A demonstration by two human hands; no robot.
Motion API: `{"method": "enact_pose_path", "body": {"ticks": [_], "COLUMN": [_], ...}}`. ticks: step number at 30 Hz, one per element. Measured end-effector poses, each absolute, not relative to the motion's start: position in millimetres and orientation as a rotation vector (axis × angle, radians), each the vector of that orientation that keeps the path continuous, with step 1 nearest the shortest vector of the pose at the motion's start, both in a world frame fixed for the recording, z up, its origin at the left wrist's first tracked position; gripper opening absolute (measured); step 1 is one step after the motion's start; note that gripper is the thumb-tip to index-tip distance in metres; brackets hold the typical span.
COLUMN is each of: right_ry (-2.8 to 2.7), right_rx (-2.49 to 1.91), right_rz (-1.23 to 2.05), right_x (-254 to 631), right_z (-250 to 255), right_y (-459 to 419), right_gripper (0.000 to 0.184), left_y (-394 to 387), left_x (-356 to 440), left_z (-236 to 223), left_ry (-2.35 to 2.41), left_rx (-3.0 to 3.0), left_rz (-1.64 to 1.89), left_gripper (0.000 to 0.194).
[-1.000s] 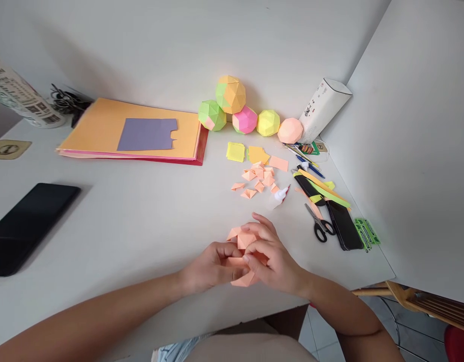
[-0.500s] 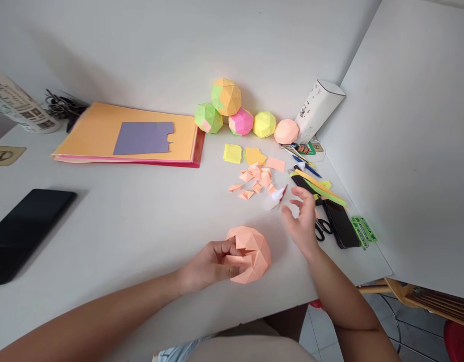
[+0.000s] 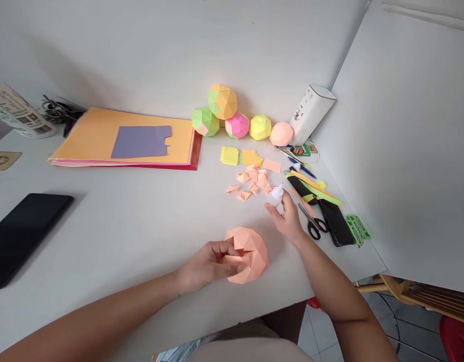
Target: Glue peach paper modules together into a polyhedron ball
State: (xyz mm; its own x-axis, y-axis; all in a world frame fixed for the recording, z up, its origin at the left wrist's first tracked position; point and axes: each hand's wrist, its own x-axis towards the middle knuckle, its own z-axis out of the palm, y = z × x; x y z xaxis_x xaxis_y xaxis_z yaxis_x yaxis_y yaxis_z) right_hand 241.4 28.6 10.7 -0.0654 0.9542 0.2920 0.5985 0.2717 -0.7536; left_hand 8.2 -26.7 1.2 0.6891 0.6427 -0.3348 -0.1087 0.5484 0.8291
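A peach paper ball (image 3: 254, 249) with a gap in its side sits low over the near part of the desk. My left hand (image 3: 212, 264) grips it at the gap, thumb outside and fingers partly inside the opening. My right hand (image 3: 288, 218) is closed around a small white glue bottle (image 3: 277, 192), whose nozzle points up; its lower part is partly hidden by the thumb and fingers. Just beyond the bottle lie several loose folded peach paper pieces (image 3: 252, 176).
Finished paper balls (image 3: 222, 103) stand against the wall beside a white box (image 3: 312, 114). Scissors (image 3: 313, 223), a dark phone (image 3: 336, 221) and pens (image 3: 303, 168) lie right. A stack of coloured paper (image 3: 84, 141) and a black tablet (image 3: 26, 236) are left.
My right hand has moved left from beside the scissors and closed on the glue bottle. The scissors show more fully. My left hand keeps its hold on the paper ball.
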Motion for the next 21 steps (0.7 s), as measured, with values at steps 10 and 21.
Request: {"method": "enact_pose_path", "body": {"ticks": [10, 21], "right_ry": [-1.676, -1.600], "right_rx": [-1.074, -1.096], "right_rz": [0.843, 1.220], "right_x": [249.3, 240.4], "right_z": [57.9, 57.5], "right_y": [-10.0, -19.2], "right_gripper": [0.041, 0.028], "left_y": [-23.9, -19.1], "left_x": [9.9, 9.7], "left_z": [5.2, 10.6], "left_ry": [0.645, 0.700], "left_rx": [0.752, 0.719], "left_rz": [0.490, 0.439], "left_gripper": [0.023, 0.014]}}
